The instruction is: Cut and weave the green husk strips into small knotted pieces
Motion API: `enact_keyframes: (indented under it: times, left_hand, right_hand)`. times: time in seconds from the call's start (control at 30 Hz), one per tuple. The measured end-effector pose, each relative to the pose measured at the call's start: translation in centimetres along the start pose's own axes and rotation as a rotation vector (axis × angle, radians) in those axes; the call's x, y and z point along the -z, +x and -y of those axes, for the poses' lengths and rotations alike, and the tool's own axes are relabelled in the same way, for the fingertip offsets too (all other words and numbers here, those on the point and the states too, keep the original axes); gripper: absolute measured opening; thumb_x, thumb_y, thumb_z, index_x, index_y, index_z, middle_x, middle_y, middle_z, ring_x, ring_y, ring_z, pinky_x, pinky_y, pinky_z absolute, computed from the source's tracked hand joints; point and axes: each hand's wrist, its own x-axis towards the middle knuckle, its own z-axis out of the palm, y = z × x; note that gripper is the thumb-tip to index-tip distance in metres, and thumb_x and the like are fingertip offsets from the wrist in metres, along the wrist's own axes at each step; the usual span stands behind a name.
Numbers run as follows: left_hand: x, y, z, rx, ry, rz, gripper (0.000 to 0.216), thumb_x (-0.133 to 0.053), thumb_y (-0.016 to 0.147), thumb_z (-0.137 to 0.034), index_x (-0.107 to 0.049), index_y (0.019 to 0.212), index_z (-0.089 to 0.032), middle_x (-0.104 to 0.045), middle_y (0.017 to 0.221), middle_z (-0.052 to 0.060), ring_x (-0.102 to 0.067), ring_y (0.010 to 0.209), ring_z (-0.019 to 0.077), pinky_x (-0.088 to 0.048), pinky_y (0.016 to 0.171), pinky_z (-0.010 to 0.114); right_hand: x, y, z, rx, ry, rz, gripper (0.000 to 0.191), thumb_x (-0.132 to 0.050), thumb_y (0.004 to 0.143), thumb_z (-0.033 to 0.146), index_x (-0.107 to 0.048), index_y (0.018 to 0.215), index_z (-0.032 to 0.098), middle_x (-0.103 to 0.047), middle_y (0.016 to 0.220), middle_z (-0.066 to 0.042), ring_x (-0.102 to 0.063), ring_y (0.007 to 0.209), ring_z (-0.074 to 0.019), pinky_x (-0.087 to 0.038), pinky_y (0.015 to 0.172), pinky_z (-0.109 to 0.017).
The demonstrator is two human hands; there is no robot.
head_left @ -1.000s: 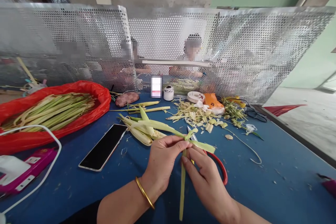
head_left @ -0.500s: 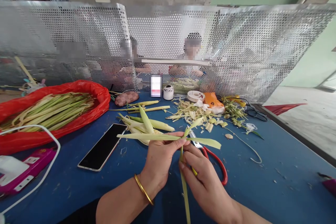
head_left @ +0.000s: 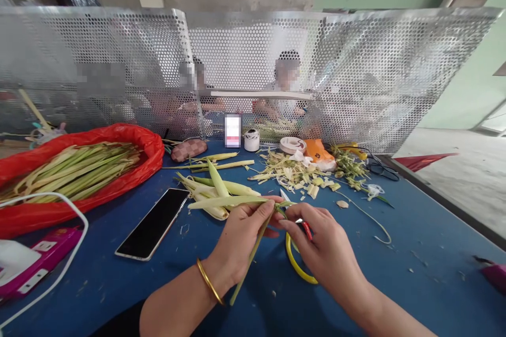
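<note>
Pale green leaf strips (head_left: pixel 225 201) cross between my two hands. My left hand (head_left: pixel 243 234) pinches them between thumb and fingers; one wide strip points left and a narrow one hangs down below. With bent fingers, my right hand (head_left: pixel 322 239) grips the strips' right end, where they are folded close to the left fingertips. Scissors with a yellow and red handle (head_left: pixel 299 269) lie on the table, partly hidden behind my right hand. Just beyond my left hand is a bundle of pale green, husk-like leaves (head_left: pixel 233 187).
A black-screened phone (head_left: pixel 153 224) lies at left, near a red plastic bag (head_left: pixel 154 150) of long leaves and a purple power strip (head_left: pixel 51 253). Leaf scraps (head_left: pixel 282 171), a tape roll (head_left: pixel 292 145) and an orange packet (head_left: pixel 318 154) stand before a perforated metal screen (head_left: pixel 253 58); two people sit behind it.
The hanging strip has swung left beneath my left hand. My right hand has moved up and right to the crossing, where the right-pointing ends are now folded in.
</note>
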Motion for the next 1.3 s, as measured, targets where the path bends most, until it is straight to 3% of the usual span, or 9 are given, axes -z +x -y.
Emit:
enact_keyframes:
  times: [0.2,0.33,0.47,0.7,0.97,1.1,1.3]
  left_hand:
    - [0.1,0.2,-0.2,-0.024,0.118,0.074,0.037,-0.077,0.068,-0.04,-0.073,0.092,-0.012,-0.063,0.065,0.003,-0.053,0.055,0.0108,-0.039,0.045,0.019]
    - [0.3,0.4,-0.2,-0.035,0.235,0.133,0.037,-0.07,0.075,-0.045,-0.069,0.095,-0.014,-0.052,0.052,-0.003,-0.047,0.046,0.009,-0.035,0.039,0.018]
    - [0.5,0.4,0.0,-0.026,0.296,0.153,0.034,-0.065,0.078,-0.049,-0.063,0.083,-0.016,-0.051,0.055,-0.005,-0.047,0.042,0.0071,-0.033,0.037,0.017]
    - [0.7,0.5,-0.3,0.172,0.2,0.233,0.043,-0.066,0.072,-0.058,-0.057,0.072,-0.016,-0.06,0.057,-0.001,-0.048,0.038,0.0064,-0.03,0.035,0.017]
    - [0.1,0.5,0.4,0.032,0.3,0.13,0.041,-0.063,0.078,-0.051,-0.056,0.058,-0.016,-0.055,0.048,0.0,-0.049,0.039,0.008,-0.035,0.037,0.018]
    - [0.2,0.6,0.6,-0.017,0.336,0.076,0.035,-0.062,0.08,-0.046,-0.057,0.063,-0.016,-0.055,0.048,-0.001,-0.05,0.039,0.009,-0.038,0.038,0.018]
    - [0.4,0.6,-0.1,0.045,0.218,0.087,0.036,-0.063,0.079,-0.048,-0.058,0.066,-0.015,-0.06,0.058,0.001,-0.052,0.042,0.009,-0.038,0.036,0.018]
  right_hand:
    - [-0.5,-0.3,0.1,0.024,0.058,0.016,0.015,-0.052,0.091,0.02,-0.054,0.076,0.023,-0.066,0.071,0.002,-0.061,0.066,-0.0145,-0.044,0.07,-0.028]
    - [0.0,-0.2,0.1,0.027,0.067,0.002,0.012,-0.052,0.092,0.02,-0.057,0.08,0.023,-0.066,0.074,0.002,-0.061,0.068,-0.0144,-0.042,0.071,-0.028]
    - [0.2,-0.1,0.2,0.022,0.057,0.009,0.016,-0.05,0.092,0.018,-0.057,0.079,0.023,-0.065,0.072,0.002,-0.059,0.066,-0.0139,-0.042,0.068,-0.027]
    - [-0.2,-0.2,-0.3,0.102,-0.054,0.021,0.019,-0.046,0.094,0.017,-0.054,0.077,0.022,-0.061,0.068,0.002,-0.058,0.063,-0.0138,-0.039,0.07,-0.029]
    - [0.4,-0.2,0.2,0.179,-0.089,0.022,0.023,-0.042,0.094,0.014,-0.051,0.073,0.02,-0.057,0.064,0.001,-0.05,0.057,-0.0135,-0.035,0.067,-0.029]
    - [0.7,-0.2,0.3,0.153,-0.079,0.05,0.023,-0.041,0.094,0.015,-0.051,0.074,0.02,-0.056,0.065,0.001,-0.048,0.058,-0.0138,-0.034,0.067,-0.029]
    - [0.6,-0.2,0.1,0.094,-0.062,0.044,0.022,-0.044,0.094,0.017,-0.051,0.074,0.021,-0.058,0.065,0.002,-0.052,0.059,-0.0136,-0.034,0.067,-0.029]
